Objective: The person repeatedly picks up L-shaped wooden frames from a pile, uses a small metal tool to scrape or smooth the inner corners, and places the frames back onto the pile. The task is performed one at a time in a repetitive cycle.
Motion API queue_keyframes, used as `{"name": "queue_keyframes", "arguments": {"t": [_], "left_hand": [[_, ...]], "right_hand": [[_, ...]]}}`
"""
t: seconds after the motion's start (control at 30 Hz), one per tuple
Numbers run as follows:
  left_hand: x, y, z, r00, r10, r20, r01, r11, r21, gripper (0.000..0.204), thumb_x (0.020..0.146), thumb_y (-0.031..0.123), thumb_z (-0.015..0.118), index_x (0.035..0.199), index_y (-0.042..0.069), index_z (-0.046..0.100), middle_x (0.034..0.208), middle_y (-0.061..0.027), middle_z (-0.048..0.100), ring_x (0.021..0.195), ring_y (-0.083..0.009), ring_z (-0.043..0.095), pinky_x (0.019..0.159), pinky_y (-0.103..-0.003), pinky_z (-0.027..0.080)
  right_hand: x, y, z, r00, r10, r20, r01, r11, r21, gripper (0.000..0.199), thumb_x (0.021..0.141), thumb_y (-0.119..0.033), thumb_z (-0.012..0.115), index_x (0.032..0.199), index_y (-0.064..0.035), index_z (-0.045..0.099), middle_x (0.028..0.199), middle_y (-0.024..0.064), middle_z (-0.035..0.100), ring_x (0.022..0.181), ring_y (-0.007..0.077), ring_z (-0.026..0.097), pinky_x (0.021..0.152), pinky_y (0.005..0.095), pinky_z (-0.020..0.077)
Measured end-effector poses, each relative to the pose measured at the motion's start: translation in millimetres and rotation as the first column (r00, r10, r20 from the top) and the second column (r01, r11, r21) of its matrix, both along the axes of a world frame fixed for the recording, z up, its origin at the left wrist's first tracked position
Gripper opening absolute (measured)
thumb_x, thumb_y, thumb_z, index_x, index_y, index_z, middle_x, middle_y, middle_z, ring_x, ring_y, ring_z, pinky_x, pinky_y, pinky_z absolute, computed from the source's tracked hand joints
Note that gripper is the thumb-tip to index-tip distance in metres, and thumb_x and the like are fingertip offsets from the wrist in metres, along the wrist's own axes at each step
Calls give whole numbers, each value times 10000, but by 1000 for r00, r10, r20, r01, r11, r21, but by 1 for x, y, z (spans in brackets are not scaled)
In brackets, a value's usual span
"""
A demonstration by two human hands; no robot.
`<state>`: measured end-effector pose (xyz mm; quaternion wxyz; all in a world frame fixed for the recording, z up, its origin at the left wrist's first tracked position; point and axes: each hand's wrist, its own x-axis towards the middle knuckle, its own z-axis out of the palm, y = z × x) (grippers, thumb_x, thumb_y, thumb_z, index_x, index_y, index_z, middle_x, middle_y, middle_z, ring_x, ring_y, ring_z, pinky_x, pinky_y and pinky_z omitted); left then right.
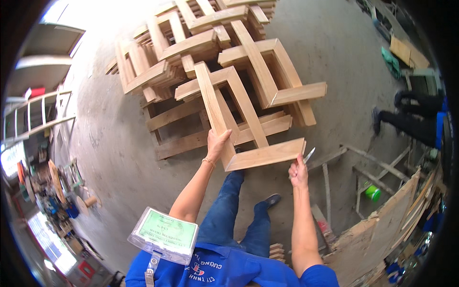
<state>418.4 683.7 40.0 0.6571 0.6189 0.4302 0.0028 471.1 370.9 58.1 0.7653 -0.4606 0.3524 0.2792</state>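
My left hand (219, 145) is closed round the long arm of an L-shaped wooden frame piece (265, 154), near its mitred corner. The piece's short arm points right, and its long arm reaches away over the stacked frames. In my right hand (299, 173) is a knife (310, 154), its blade pointing up and to the right. The thumb of that hand is at the free end of the short arm; whether it presses on the wood I cannot tell. Just beyond my hands, another L-shaped wooden piece (245, 103) lies on the pile.
Several stacks of L-shaped wooden frames (191, 45) stand ahead on a wooden pallet (177, 145). At the right are a metal frame (327, 191), a green bucket (372, 193) and leaning boards (382, 229). A person in dark trousers (416, 117) is farther right. Racks (43, 112) line the left.
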Motion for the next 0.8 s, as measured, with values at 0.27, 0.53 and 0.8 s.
{"name": "queue_keyframes", "arguments": {"t": [0.27,0.53,0.8], "left_hand": [[41,18,-86,992,115,-46,-104,976,194,556,712,265,740,1071,-68,478,967,-148,597,846,-203,588,743,-312,480],[56,-5,-121,991,131,-7,-121,938,323,668,707,157,736,1226,-44,366,1115,-157,539,928,-199,567,805,-316,469],[68,9,-121,980,158,-117,-165,985,-56,287,688,56,724,929,-3,579,859,-46,601,771,-159,570,678,-305,470]], "right_hand": [[52,30,-78,996,-39,-86,48,993,104,176,874,-308,617,890,-166,513,690,-63,426,398,17,279,323,168,208],[70,45,-111,999,7,-36,-24,870,-492,247,844,-344,646,897,-125,545,700,-51,433,392,-6,293,320,176,222],[-49,18,-94,987,-73,-146,16,934,-357,367,869,-251,588,1186,-68,570,908,66,681,392,17,325,337,191,251]]}}
